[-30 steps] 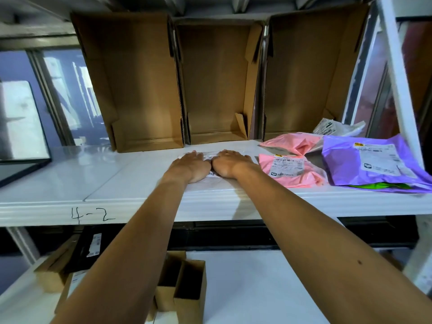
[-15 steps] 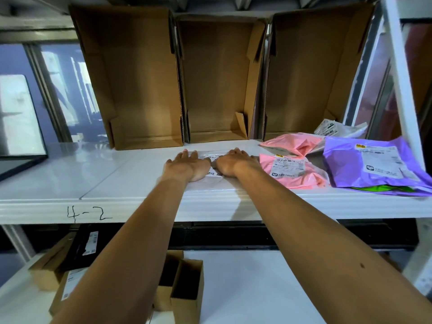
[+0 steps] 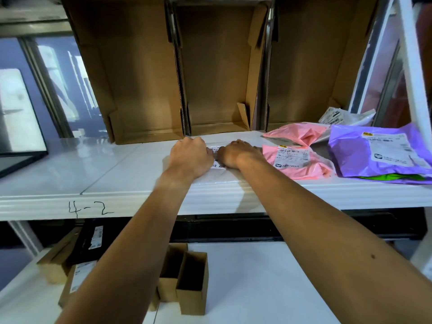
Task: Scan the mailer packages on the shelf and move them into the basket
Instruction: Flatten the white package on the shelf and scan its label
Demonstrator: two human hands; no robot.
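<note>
The white shelf runs across the middle of the frame, its front lip marked "4-2" at lower left; its left half is bare, while the right end is crowded by two pink mailers and a purple mailer, with a clear bag behind them. Three open cartons stand along the back edge, closing off the room beyond the hands. At centre frame a white mailer lies flat near the front lip, its barcode label showing between the hands. The left hand and right hand rest on it side by side, almost touching, fingers curled down over its far edge; whether they pinch it or only press cannot be told. The right hand lies just beside the nearer pink mailer. Compared with half a second ago, the fingers look more bent into fists, and the mailer has not shifted.
</note>
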